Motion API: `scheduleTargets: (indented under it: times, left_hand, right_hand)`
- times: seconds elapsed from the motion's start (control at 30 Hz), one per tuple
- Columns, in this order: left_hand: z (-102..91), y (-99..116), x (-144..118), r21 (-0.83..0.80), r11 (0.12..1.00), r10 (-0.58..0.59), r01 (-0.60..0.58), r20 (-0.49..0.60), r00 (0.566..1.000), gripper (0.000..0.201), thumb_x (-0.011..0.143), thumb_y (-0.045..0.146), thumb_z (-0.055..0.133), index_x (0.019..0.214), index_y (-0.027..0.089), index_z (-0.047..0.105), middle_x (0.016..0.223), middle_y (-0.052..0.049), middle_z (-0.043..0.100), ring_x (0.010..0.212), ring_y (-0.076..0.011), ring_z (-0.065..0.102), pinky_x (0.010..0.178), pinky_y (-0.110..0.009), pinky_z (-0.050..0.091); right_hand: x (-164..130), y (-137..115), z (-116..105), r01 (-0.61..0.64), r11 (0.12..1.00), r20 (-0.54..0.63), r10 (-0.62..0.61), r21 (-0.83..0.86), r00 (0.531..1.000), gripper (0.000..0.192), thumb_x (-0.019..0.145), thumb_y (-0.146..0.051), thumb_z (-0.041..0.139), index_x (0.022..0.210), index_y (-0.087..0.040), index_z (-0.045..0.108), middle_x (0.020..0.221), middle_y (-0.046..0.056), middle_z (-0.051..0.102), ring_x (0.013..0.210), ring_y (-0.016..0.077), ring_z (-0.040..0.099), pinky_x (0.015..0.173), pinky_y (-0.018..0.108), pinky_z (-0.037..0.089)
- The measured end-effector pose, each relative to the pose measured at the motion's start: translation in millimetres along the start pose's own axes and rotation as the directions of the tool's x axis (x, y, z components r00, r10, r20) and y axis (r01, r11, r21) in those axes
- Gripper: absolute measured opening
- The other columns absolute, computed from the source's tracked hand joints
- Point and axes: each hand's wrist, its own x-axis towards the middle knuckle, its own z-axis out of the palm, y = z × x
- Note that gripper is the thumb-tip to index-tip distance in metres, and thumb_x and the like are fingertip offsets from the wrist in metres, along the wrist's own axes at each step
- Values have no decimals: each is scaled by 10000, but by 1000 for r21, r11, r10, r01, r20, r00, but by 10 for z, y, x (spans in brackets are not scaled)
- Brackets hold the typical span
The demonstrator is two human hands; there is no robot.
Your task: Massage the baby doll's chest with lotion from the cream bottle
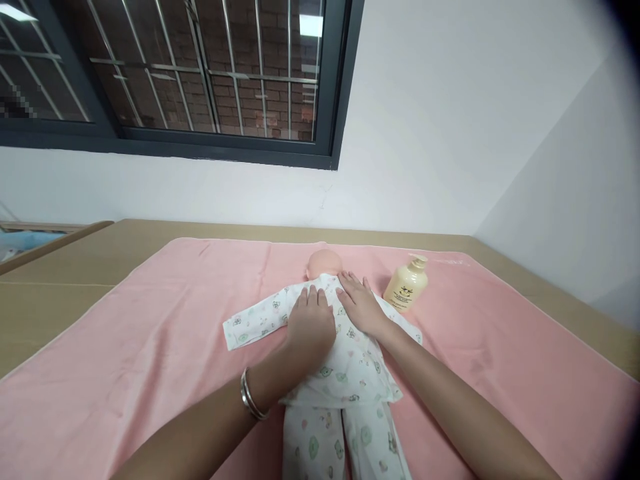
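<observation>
A baby doll (324, 264) lies on a pink blanket (165, 333), its head toward the wall and no facial features showing. It wears a white printed top (345, 373) and matching trousers (325, 440). My left hand (313, 327), with silver bangles at the wrist, rests on the left side of the doll's upper body, fingers stretched out close together. On the right side near the shoulder, my right hand (363, 307) lies flat with its fingers extended. Neither hand grips anything. The doll's left-hand sleeve (257, 323) reaches out sideways; my right forearm partly covers the other.
A cream pump bottle (407, 283) stands tilted in view on the blanket, right of my right hand. Beneath the blanket is a tan tabletop (75, 313). A white wall (415, 133) and a dark-framed barred window (330, 100) rise behind it.
</observation>
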Motion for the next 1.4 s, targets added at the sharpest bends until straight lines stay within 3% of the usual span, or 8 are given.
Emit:
scheduleTargets:
  times: [0.23,0.33,0.47,0.73,0.97,1.17,1.27,1.4]
  left_hand:
    - [127,-299,280,-230,950,-172,211,179,969,483,953,341,292,1335,92,453,1423,-175,433,1357,-297,351,1095,-519,283]
    - [215,-361,318,-258,933,-216,252,158,963,486,943,352,329,1332,89,455,1427,-185,423,1365,-300,334,1100,-534,263]
    - [253,-319,245,-300,925,-225,232,60,973,453,941,302,319,1314,107,486,1411,-152,460,1360,-283,347,1117,-519,251]
    - [252,-269,164,-331,931,-178,156,-39,983,413,904,259,374,1256,121,542,1362,-135,520,1344,-267,375,1122,-508,268]
    - [271,-254,163,-284,935,-240,214,-58,969,431,878,270,430,1260,95,525,1340,-169,531,1306,-304,420,1100,-506,303]
    - [348,-303,198,-234,935,-288,266,-64,956,443,887,298,424,1268,88,506,1341,-191,522,1297,-316,429,1078,-519,322]
    - [299,-318,210,-212,949,-246,235,-27,969,429,906,310,395,1267,110,513,1361,-167,511,1318,-316,399,1082,-517,312]
    - [173,-249,195,-154,985,-77,78,12,997,421,934,262,309,1272,108,507,1345,-153,531,1323,-297,397,1101,-529,275]
  right_hand:
    - [-305,-431,117,-19,995,-75,12,-96,997,554,967,-320,248,1433,-27,312,1515,178,246,1424,273,146,1153,468,178]
    - [-447,-574,140,40,993,-58,-46,-109,997,543,951,-287,281,1438,-50,320,1526,135,238,1431,273,101,1162,461,177]
    - [-400,-500,100,79,996,-56,-81,-29,995,520,969,-310,258,1434,-94,346,1521,102,262,1432,246,121,1161,465,184]
    - [-114,-127,130,0,998,-109,6,57,994,596,969,-455,283,1447,-100,312,1515,143,263,1420,243,180,1149,462,185]
    - [-163,-191,100,-8,1000,-116,9,6,993,587,974,-439,256,1437,-84,326,1503,145,294,1412,242,211,1150,446,191]
    - [-360,-441,41,-75,990,-62,68,-121,996,616,963,-412,269,1429,-11,318,1485,213,297,1404,303,219,1130,461,241]
    - [-467,-540,50,-38,988,-32,34,-148,999,582,954,-363,301,1426,-24,332,1493,211,279,1411,317,183,1133,477,232]
    - [-413,-472,32,12,996,-37,-15,-86,999,532,967,-356,279,1416,-86,373,1502,174,285,1415,290,185,1139,461,233]
